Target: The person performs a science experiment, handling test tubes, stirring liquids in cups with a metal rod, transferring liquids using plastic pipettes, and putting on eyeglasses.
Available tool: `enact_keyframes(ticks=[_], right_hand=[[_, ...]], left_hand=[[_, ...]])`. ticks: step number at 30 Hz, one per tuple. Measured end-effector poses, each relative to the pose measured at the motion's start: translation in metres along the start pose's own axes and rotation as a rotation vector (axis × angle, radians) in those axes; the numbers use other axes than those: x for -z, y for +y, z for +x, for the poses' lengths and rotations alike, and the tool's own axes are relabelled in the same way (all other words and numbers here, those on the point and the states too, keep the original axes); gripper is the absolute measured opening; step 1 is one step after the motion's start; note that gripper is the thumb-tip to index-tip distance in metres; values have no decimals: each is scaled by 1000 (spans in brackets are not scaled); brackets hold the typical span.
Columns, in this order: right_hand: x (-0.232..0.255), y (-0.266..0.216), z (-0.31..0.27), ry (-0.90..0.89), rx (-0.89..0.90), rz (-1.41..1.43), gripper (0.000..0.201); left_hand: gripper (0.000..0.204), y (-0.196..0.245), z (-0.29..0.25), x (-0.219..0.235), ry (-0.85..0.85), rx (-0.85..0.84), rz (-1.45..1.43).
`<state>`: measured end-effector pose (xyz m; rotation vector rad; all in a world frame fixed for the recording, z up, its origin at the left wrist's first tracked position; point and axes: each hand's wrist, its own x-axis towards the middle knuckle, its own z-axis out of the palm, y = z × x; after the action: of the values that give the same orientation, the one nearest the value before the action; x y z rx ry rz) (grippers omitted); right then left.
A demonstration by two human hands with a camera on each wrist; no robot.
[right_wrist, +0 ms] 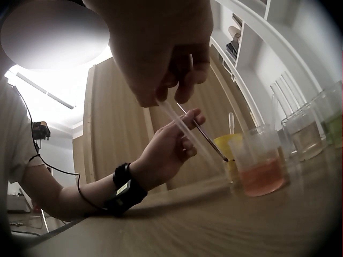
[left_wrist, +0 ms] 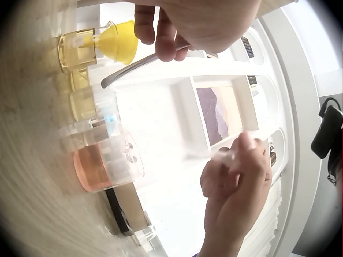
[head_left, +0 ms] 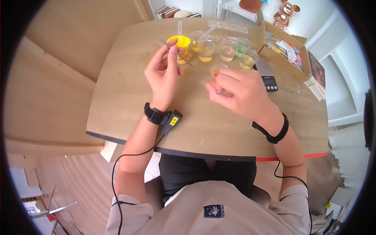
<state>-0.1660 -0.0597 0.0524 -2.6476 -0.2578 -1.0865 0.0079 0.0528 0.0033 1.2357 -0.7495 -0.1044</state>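
The left hand (head_left: pixel 165 74) pinches a thin metal rod (left_wrist: pixel 134 65) between thumb and fingers, its flattened end slanting down. Opposite it, the right hand (head_left: pixel 243 92) has curled fingers round a translucent plastic stick or dropper (right_wrist: pixel 187 131), which is blurred and points down to the table side. A clear cup of orange-red liquid (right_wrist: pixel 261 178) stands on the table, partly behind the right hand in the head view. A yellow funnel (left_wrist: pixel 119 43) sits in a glass vessel beyond the left hand.
Cups of pale yellow liquid (head_left: pixel 206 51), green liquid (head_left: pixel 242 46) and other pale liquids stand behind the hands. A black scale (head_left: pixel 269 83), an open cardboard box (head_left: pixel 284 55) and a clear rack (head_left: pixel 231 26) lie on the wooden table (head_left: pixel 188 121).
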Motion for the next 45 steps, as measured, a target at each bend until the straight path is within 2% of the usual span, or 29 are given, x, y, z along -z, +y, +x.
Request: enact_keyframes(ticks=[4, 6, 10, 12, 16, 18, 25, 27, 36, 37, 39, 43, 45], right_hand=[[-4, 1, -3, -57, -52, 113, 31], [-5, -1, -1, -29, -105, 62, 31], [-10, 3, -4, -21, -78, 42, 30], [-7, -2, -2, -17, -166, 127, 33], [-12, 1, -3, -13, -114, 78, 35], [-13, -2, -3, -4, -199, 181, 36], [-17, 4, -6, -23, -149, 137, 34], [-18, 3, -6, -17, -205, 194, 33], [-18, 2, -2, -19, -227, 110, 30], [-16, 2, 3, -25, -217, 111, 30], [-9, 1, 14, -181, -306, 7, 28], [-8, 8, 35, -196, -326, -23, 31], [-8, 11, 43, -201, -385, 78, 30]], left_hand=[[28, 2, 0, 1, -12, 8, -46], [28, 2, 0, 0, -4, 5, -54], [28, -1, 1, 0, 0, -11, -65], [28, -1, 1, -1, 12, -13, -60], [27, 0, 2, 1, 0, 0, -61], [27, 0, 2, 2, -5, -3, -60], [27, -2, 3, 3, -8, -15, -59], [27, -2, 2, 3, -13, -19, -58], [27, -3, 4, 5, 16, -47, -76], [26, -3, 5, 5, 14, -45, -70], [26, -4, 4, 7, 11, -33, -58], [25, -10, 3, 5, 17, -103, -52], [25, -12, 5, 5, 31, -121, -32]])
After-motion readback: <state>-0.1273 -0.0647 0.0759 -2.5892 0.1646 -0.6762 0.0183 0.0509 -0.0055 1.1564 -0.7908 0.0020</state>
